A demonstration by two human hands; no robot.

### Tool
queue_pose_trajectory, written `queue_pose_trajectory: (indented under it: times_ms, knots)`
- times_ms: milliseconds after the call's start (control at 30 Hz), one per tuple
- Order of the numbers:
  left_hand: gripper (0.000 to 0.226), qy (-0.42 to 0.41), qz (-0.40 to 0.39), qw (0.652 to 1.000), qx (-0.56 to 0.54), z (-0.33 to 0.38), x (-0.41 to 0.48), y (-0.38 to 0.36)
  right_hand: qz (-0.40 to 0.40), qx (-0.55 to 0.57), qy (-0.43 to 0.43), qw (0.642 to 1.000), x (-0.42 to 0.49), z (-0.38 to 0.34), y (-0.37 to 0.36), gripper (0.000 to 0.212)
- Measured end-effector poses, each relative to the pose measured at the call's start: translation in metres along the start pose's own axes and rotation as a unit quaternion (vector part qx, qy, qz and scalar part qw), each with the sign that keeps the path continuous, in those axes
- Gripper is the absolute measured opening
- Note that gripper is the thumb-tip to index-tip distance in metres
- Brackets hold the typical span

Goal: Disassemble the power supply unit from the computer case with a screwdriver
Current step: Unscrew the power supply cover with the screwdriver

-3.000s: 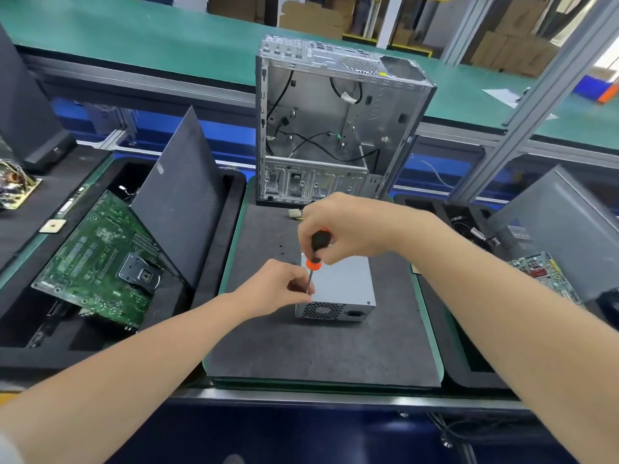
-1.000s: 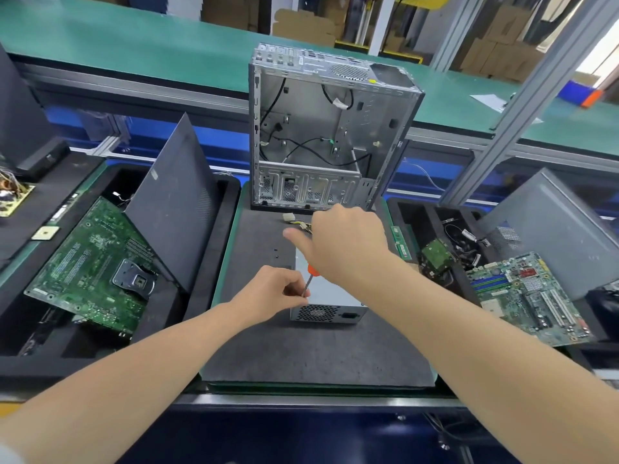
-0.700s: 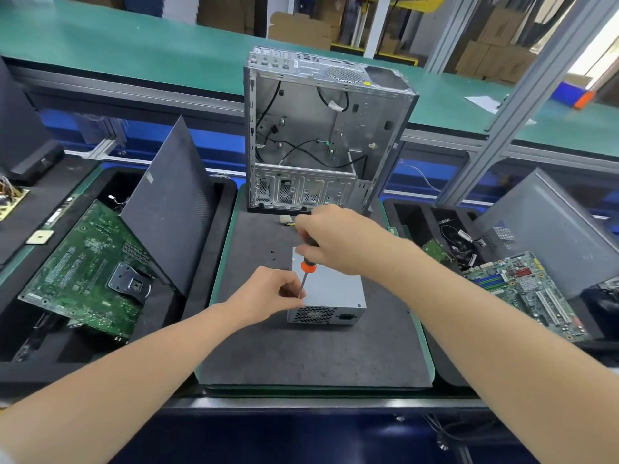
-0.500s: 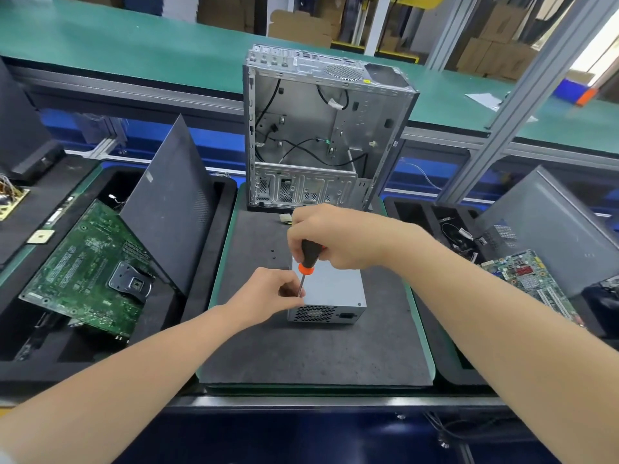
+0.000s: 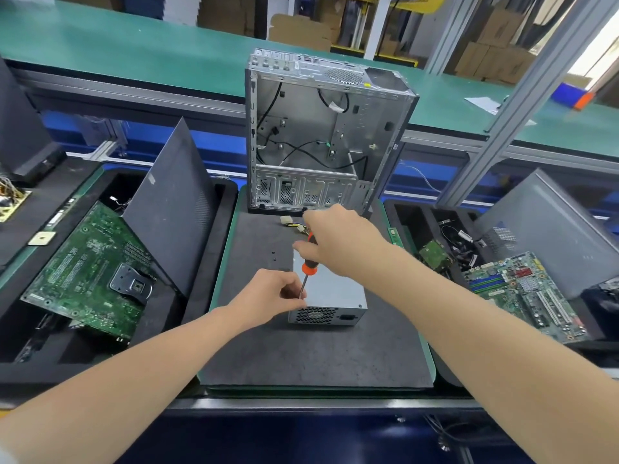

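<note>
While the left hand [image 5: 273, 296] pinches the shaft of the orange-and-black screwdriver [image 5: 308, 266], the right hand [image 5: 338, 242] clasps its handle. The grey metal power supply box [image 5: 335, 293] lies on the desk [image 5: 301, 356] before the open steel computer case [image 5: 321, 135]: rigid, likely heavy, best gripped by its flat sides.

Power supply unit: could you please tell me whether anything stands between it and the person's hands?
Nothing visible does. The left hand pinches the screwdriver shaft at the left edge of the power supply unit; the right hand grips the handle above it.
</note>
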State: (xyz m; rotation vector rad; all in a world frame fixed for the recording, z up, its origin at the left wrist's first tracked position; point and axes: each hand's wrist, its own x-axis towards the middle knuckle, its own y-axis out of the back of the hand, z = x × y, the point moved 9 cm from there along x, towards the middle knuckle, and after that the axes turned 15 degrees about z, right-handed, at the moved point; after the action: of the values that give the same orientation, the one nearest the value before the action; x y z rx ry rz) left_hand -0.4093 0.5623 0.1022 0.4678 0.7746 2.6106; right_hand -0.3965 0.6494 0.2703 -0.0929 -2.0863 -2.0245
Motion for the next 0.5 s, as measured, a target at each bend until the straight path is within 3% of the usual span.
queue_pose_trajectory:
  times_ms: [167,300,433,500]
  knots:
    - [0.013,-0.002,-0.004,1.000,0.004,0.001,0.000,0.001,-0.085,0.086,0.141,0.983,-0.001,-0.012,0.001,0.017]
    - [0.013,-0.007,0.001,1.000,-0.006,0.003,-0.001,0.002,-0.136,0.080,0.218,0.963,-0.002,-0.022,-0.003,0.028]
    - [0.025,-0.001,0.010,1.000,-0.007,0.003,-0.001,0.002,-0.086,0.123,0.203,0.968,-0.004,-0.025,0.003,0.024]
    - [0.025,0.002,0.014,1.000,-0.006,0.001,-0.001,0.001,0.016,0.026,0.133,0.991,0.000,-0.016,0.006,0.034]
